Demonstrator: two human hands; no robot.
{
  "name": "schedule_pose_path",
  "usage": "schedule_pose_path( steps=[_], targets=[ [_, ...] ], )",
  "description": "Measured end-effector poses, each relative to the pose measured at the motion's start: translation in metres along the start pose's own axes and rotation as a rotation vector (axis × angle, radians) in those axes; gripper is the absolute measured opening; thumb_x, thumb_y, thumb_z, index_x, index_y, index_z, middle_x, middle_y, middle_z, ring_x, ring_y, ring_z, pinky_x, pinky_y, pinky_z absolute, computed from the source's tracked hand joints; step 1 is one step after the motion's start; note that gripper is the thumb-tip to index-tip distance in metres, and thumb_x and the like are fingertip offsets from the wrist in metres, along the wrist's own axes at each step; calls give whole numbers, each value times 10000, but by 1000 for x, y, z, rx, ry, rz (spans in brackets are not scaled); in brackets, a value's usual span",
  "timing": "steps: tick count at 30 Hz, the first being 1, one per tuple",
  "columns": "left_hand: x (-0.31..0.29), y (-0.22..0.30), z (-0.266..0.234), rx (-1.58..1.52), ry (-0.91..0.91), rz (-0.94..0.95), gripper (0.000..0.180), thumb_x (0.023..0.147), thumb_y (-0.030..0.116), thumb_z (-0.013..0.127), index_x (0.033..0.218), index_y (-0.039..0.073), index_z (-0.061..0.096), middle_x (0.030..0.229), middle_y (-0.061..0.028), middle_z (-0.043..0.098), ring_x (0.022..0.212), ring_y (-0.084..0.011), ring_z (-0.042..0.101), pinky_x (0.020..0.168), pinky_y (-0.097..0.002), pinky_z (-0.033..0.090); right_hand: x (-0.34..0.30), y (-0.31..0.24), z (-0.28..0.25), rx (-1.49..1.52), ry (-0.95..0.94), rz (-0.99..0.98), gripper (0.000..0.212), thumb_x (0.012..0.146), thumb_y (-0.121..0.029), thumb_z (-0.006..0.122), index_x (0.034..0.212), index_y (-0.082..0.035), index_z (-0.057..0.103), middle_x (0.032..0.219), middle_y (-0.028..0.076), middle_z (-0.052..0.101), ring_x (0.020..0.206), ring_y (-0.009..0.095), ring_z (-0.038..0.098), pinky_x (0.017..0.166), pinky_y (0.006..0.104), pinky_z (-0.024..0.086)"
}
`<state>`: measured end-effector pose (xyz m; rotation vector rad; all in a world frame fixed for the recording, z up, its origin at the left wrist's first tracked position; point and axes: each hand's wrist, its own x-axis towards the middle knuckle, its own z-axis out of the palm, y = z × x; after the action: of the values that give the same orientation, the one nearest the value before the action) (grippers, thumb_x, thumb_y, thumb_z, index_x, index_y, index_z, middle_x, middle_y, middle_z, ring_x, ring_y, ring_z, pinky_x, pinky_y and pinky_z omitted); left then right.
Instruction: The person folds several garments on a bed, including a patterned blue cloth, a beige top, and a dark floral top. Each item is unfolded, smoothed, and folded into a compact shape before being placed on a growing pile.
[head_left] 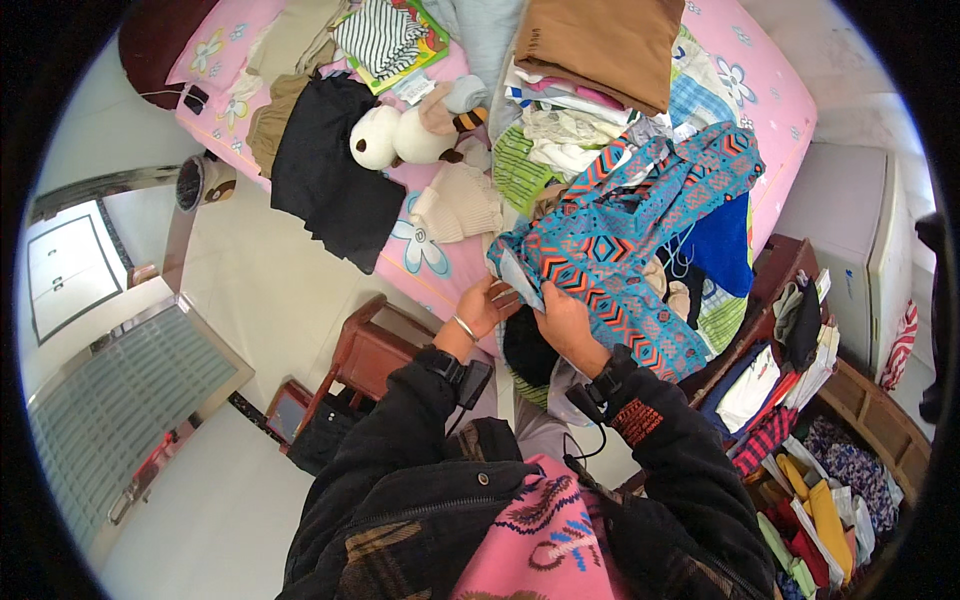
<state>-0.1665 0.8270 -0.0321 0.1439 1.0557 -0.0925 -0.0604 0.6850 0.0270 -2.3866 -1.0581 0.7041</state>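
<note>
A teal garment (610,245) with an orange and black geometric pattern lies spread over a pile of clothes on the bed, its near end drawn toward me. My right hand (568,325) is closed on the near edge of this garment, where the pale inner side shows. Just left of that edge is my left hand (487,306), fingers stretched out and a little apart; whether they touch the cloth I cannot tell. Under the garment show a blue cloth (722,245) and a green patterned cloth (524,172). Near my left hand lies a cream knitted hat (458,204).
The bed's pink flowered sheet (425,250) also bears black trousers (335,165), a plush toy (405,135), a striped folded cloth (380,42) and a brown folded cloth (600,45). A wooden chair (365,350) stands at left. Drawers of clothes (820,500) are open at right.
</note>
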Motion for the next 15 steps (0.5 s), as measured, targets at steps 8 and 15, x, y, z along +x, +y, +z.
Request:
schedule_pose_path(
  steps=[8,15],
  targets=[
    [-5,19,11,146,-384,48,398,919,327,511,1273,149,472,1215,-39,559,1081,-223,553,878,-462,461,2,1,-6,-101,-26,-191,415,732,-99,565,1139,-64,488,764,153,589,642,324,614,521,421,482],
    [0,42,-28,141,-260,182,261,879,120,570,1139,129,563,956,19,599,881,-142,575,772,-349,484,12,0,0,-242,-108,-344,504,766,-80,506,1257,-184,457,693,128,552,597,289,603,492,383,475]
  ],
)
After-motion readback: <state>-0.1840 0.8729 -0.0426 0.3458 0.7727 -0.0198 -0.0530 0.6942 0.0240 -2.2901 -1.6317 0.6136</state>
